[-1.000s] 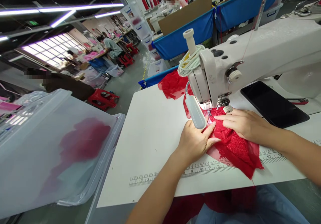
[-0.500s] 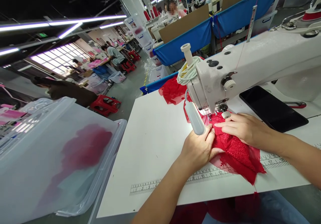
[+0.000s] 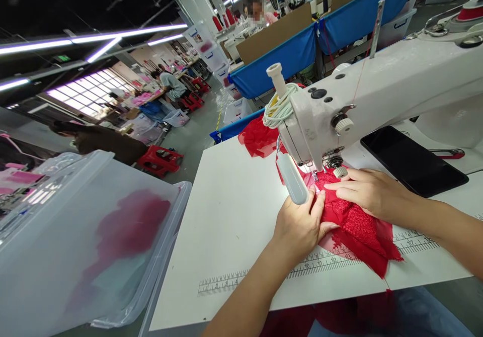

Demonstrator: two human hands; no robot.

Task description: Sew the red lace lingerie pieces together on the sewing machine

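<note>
A piece of red lace and mesh fabric (image 3: 352, 221) lies on the white sewing table, its far end under the presser foot (image 3: 315, 176) of the sewing machine (image 3: 377, 85). My left hand (image 3: 298, 224) is closed on the fabric's left edge, with its fingertips just in front of the foot and the thumb lying on the cloth. Stretched out flat, the fingers of my right hand (image 3: 366, 191) rest on top of the lace, right of the foot. A small grey lamp (image 3: 292, 178) hangs beside the needle, above my left fingertips.
Right of the machine's needle end lies a black phone (image 3: 413, 161), with a red-handled tool (image 3: 447, 154) behind it. More red mesh (image 3: 258, 136) is bunched at the table's far edge. A ruler scale (image 3: 222, 282) runs along the front. Left stands a clear plastic bin (image 3: 124, 176).
The view has shifted slightly. Both hands keep nearly the same places on the red fabric beside the presser foot; any feed of the cloth is too small to tell.
</note>
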